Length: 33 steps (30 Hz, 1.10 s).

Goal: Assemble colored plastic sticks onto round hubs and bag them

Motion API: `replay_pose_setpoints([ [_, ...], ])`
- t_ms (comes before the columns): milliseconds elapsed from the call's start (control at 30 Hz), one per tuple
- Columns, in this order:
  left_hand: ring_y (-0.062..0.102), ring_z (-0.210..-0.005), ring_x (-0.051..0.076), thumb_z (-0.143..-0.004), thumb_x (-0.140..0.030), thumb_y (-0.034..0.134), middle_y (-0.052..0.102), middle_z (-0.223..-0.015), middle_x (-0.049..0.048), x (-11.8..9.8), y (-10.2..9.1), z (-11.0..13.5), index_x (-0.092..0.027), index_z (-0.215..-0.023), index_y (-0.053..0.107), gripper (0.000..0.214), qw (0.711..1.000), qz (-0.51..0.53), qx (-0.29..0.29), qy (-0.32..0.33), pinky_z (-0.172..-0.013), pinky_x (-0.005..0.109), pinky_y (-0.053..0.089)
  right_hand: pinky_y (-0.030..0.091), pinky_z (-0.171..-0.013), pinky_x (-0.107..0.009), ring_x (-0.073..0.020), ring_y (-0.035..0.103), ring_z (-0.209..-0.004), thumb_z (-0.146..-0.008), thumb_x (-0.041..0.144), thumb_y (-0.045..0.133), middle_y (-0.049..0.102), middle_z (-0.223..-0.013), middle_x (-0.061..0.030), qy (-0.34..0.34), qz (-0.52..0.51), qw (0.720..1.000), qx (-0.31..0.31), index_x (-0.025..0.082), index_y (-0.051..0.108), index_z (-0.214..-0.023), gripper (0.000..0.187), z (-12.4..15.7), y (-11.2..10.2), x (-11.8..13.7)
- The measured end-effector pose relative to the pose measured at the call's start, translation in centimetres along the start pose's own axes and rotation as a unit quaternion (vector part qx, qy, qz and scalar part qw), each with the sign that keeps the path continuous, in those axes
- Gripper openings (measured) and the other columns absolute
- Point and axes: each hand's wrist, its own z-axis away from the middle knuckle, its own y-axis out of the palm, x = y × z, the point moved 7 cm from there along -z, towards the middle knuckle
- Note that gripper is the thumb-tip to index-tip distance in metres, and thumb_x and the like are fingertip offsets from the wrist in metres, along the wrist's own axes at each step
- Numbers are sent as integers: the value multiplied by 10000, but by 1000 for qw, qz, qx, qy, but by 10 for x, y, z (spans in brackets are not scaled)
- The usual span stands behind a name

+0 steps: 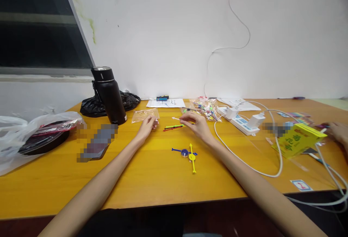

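Note:
Both my arms reach out over an orange table [152, 179]. My left hand [148, 124] rests on the table with curled fingers, just in front of a small clear plastic bag [144, 114]; whether it holds anything is hidden. My right hand [196, 123] pinches a thin white stick [176, 118] that points left. Between the hands lie green and red plastic sticks [174, 127]. Nearer to me lie a blue stick with a round hub [184, 152] and a yellow one [192, 156], crossed.
A black flask [109, 95] and a black bag [94, 106] stand at the back left, a white bag with dark discs [40, 135] at far left. A bag of coloured sticks [206, 108], power strip [241, 122], white cables, yellow box [299, 139] and another person's hand [338, 131] are right.

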Motion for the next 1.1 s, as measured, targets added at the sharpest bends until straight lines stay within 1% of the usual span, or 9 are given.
replay_pose_setpoints([
  [100,525,-588,95,-740,-484,731,610,-701,0,-2,0,2,-164,-786,587,354,1000,8,-2,-6,-556,202,373,521,-815,-368,-230,675,-904,-900,402,686,740,-980,-61,1,31,999,-8,262,774,-934,169,-1,-3,-4],
  [233,531,-599,95,-737,-476,721,612,-709,3,-3,-1,4,-163,-781,579,346,1000,22,-2,-16,-569,207,371,496,-859,-378,-232,685,-895,-906,368,685,758,-961,-52,-2,73,997,-14,254,767,-949,147,-3,-3,-10],
  [333,534,-615,96,-728,-465,720,608,-722,1,-3,-1,4,-165,-780,573,339,999,32,1,-21,-584,210,379,478,-880,-382,-237,680,-916,-911,347,678,762,-972,-49,-4,94,996,-2,253,763,-969,140,-4,5,-17],
  [567,527,-608,96,-732,-481,726,608,-727,0,-6,1,3,-164,-814,588,355,999,45,12,-28,-575,208,380,456,-900,-384,-248,646,-981,-905,359,689,757,-1014,-50,-2,131,988,78,262,757,-972,136,-5,38,-30],
  [667,525,-611,93,-749,-492,729,605,-744,1,-8,4,4,-167,-830,607,356,998,44,24,-27,-560,200,370,447,-903,-390,-250,634,-987,-907,361,687,752,-1013,-52,-1,140,987,80,265,753,-983,139,-4,42,-34],
  [800,520,-637,91,-783,-505,733,599,-791,3,-14,9,8,-177,-872,656,349,998,33,46,-13,-542,188,357,452,-911,-395,-251,631,-982,-896,370,700,738,-1026,-62,7,145,987,70,257,748,-983,151,-3,39,-39],
  [933,538,-710,103,-834,-529,706,634,-913,31,-21,17,14,-191,-1029,719,390,995,-11,99,6,-565,187,378,443,-937,-404,-258,624,-1011,-923,372,668,737,-1044,-58,-14,141,988,60,255,730,-1017,162,-3,38,-28],
  [1033,572,-732,118,-851,-551,690,664,-952,48,-22,25,19,-190,-1127,690,454,989,-27,145,5,-595,200,405,431,-967,-406,-257,615,-1049,-940,371,650,723,-1081,-55,-52,113,991,49,267,710,-1087,189,-2,40,-6],
  [1100,590,-728,125,-851,-558,690,679,-921,47,-22,31,22,-188,-1143,651,472,985,-29,169,5,-606,206,414,430,-975,-404,-257,605,-1071,-941,385,651,700,-1115,-60,-70,100,991,56,287,690,-1160,243,-1,44,10],
])
